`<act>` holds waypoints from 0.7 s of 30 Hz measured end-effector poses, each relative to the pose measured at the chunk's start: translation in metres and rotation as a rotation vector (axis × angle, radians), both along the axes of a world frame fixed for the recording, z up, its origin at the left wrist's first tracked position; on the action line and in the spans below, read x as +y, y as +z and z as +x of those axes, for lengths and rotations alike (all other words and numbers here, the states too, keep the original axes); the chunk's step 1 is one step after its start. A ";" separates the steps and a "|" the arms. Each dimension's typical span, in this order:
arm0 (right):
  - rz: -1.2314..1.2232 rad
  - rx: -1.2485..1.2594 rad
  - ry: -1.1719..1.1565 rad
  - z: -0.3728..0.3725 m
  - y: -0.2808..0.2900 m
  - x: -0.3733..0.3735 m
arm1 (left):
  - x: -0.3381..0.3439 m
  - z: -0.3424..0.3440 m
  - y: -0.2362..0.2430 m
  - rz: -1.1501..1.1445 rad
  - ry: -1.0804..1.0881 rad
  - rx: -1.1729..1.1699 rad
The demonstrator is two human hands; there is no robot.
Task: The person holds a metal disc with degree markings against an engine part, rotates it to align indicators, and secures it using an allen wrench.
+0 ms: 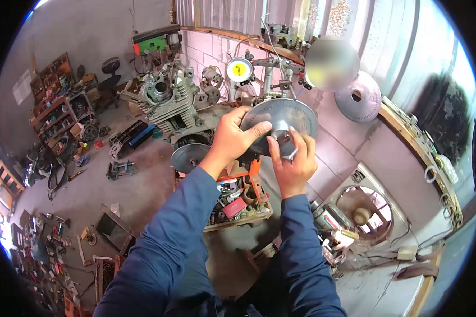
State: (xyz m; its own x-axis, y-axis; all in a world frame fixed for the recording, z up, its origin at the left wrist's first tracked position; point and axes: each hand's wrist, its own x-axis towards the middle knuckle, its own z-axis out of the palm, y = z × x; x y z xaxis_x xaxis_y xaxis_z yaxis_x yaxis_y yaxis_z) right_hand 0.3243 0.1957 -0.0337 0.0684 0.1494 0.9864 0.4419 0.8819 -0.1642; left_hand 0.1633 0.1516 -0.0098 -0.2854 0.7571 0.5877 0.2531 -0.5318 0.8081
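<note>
I hold a round steel disc (296,113) with fine marks round its edge in my left hand (238,138), thumb across its face, fingers at its upper left rim. My right hand (293,164) pinches around the short metal hub (281,129) at the disc's middle. Just above stands a metal fixture with a white dial gauge (239,68) with a yellow centre. A second disc (188,157) lies lower left beside a finned engine block (164,111). Another disc with a central hole (357,96) leans on the wall at right. A round shape at upper right is blurred out.
A cluttered parts shelf (235,219) with orange supports stands below my hands. A green machine (148,45) is behind. Tools and parts lie across the floor at left, with a shelving rack (61,119). A fan housing (364,216) and wooden ledge (407,134) line the wall at right.
</note>
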 end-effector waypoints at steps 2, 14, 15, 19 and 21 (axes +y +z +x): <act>-0.019 0.028 0.050 -0.001 -0.011 0.004 | 0.005 0.003 0.007 0.037 -0.025 0.056; -0.075 0.047 0.214 0.004 -0.010 0.013 | -0.005 -0.005 0.067 -0.320 -0.192 0.340; -0.083 0.052 0.232 0.005 -0.009 0.014 | -0.003 -0.001 0.066 -0.318 -0.220 0.254; -0.096 0.043 0.232 0.006 -0.007 0.015 | 0.003 -0.002 0.059 -0.294 -0.229 0.277; -0.090 0.043 0.248 0.005 -0.007 0.015 | 0.003 -0.001 0.061 -0.280 -0.241 0.250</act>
